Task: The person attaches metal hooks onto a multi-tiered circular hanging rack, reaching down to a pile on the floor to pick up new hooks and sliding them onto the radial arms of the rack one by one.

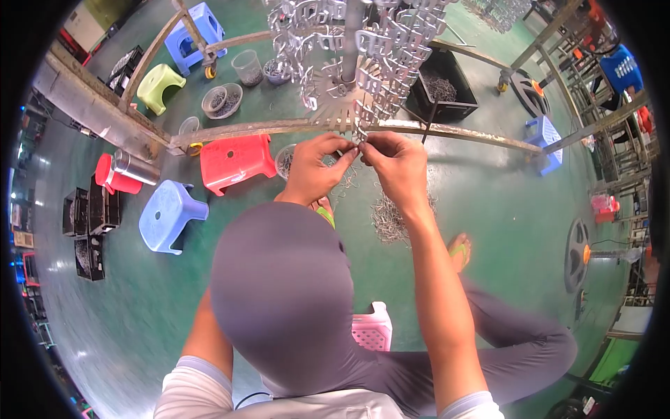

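Both of my hands meet at the lower end of a hanging rack that carries many bent metal pieces in rows. My left hand has its thumb and fingers pinched together by the rack's bottom edge. Close beside it, my right hand pinches as well, its fingertips almost touching the left ones. A small bent metal piece shows just above the fingertips. What lies between the fingers is too small to make out. Beneath my hands, a pile of loose metal pieces rests on the green floor.
A metal frame bar crosses behind my hands. On the left stand a red stool, a blue stool and a bowl of metal pieces. A black crate sits at the back right. A pink stool is under me.
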Demonstrator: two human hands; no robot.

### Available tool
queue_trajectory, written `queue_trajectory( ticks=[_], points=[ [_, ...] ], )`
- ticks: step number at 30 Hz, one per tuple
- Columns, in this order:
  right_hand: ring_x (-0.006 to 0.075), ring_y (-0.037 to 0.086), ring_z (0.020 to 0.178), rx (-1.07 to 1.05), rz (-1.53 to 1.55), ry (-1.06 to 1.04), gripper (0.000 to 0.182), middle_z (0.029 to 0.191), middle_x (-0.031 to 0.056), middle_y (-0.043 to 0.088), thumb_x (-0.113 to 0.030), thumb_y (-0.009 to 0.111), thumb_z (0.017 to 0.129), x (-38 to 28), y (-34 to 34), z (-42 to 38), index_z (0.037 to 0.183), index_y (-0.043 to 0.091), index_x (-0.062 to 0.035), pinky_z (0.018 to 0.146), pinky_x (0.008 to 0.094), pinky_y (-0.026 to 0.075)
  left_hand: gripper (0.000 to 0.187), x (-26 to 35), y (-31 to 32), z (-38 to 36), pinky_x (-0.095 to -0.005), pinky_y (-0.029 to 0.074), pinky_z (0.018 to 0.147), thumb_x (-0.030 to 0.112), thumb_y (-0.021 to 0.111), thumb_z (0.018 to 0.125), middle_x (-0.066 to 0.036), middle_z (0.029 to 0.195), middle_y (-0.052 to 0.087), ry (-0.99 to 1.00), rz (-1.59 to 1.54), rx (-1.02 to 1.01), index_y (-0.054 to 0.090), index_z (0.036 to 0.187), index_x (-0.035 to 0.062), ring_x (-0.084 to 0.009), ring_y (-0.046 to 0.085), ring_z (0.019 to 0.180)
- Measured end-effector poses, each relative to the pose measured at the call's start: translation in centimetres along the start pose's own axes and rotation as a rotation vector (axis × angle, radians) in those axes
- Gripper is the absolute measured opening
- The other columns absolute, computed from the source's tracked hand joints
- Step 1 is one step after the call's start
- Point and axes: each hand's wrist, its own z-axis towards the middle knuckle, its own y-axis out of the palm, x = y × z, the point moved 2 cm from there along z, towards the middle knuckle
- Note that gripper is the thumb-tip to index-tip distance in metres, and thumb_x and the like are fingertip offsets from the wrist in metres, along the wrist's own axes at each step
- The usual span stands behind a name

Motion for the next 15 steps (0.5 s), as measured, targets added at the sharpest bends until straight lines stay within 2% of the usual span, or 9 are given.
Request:
queue_trajectory(
  ticks=[5, 8, 10, 13, 15],
  points=[
    [0.0235, 0.077, 0.076, -0.082, -0.243, -0.138, 0.022, 0.083, 0.0193, 0.077, -0.012, 0.076, 0.083, -1.9, -0.9, 1.3, 0.097, 0.078, 0.005, 0.073, 0.0344, 0.059, 0.012, -0.4, 0.7, 0.6, -0.0317, 0.055, 0.067, 0.006, 0.081, 0.084, -0.009, 0.088, 0.076, 0.01, -0.045, 0.064, 0.079, 0.095, 0.001, -0.019, 0.072, 0.073],
    [0.0256, 0.077, 0.073, -0.148, -0.381, -0.095, 0.024, 0.081, 0.0211, 0.076, -0.016, 0.075, 0.084, -5.0, -1.0, 1.8, 0.095, 0.078, 0.0059, 0.071, 0.0354, 0.058, 0.012, -1.4, 1.3, 0.8, -0.0313, 0.055, 0.066, 0.005, 0.083, 0.082, -0.009, 0.086, 0.076, 0.042, -0.109, 0.125, 0.078, 0.093, 0.0009, -0.019, 0.072, 0.073],
    [0.0326, 0.076, 0.07, -0.123, -0.406, -0.104, 0.026, 0.076, 0.0251, 0.073, -0.018, 0.075, 0.084, -6.1, -0.3, 2.6, 0.092, 0.078, 0.0069, 0.068, 0.0399, 0.058, 0.012, -1.6, 1.5, 0.9, -0.0311, 0.055, 0.066, 0.005, 0.083, 0.08, -0.009, 0.086, 0.076, 0.038, -0.122, 0.164, 0.078, 0.09, 0.0008, -0.0189, 0.072, 0.072],
    [0.0399, 0.075, 0.072, -0.121, -0.475, -0.136, 0.026, 0.074, 0.029, 0.071, -0.017, 0.075, 0.083, -6.0, 0.6, 4.0, 0.091, 0.078, 0.0079, 0.069, 0.0442, 0.058, 0.015, -2.8, 1.6, 1.1, -0.0307, 0.056, 0.072, 0.006, 0.081, 0.087, -0.008, 0.093, 0.076, 0.044, -0.069, 0.174, 0.077, 0.101, 0.0026, -0.0164, 0.07, 0.078],
    [0.0397, 0.076, 0.072, -0.107, -0.51, -0.107, 0.025, 0.074, 0.0293, 0.07, -0.015, 0.075, 0.083, -5.8, 1.1, 5.0, 0.091, 0.078, 0.0083, 0.069, 0.0438, 0.058, 0.014, -3.0, 1.7, 1.4, -0.0309, 0.056, 0.072, 0.006, 0.08, 0.087, -0.009, 0.092, 0.076, 0.041, -0.074, 0.19, 0.077, 0.101, 0.0028, -0.0167, 0.07, 0.078]
  ],
)
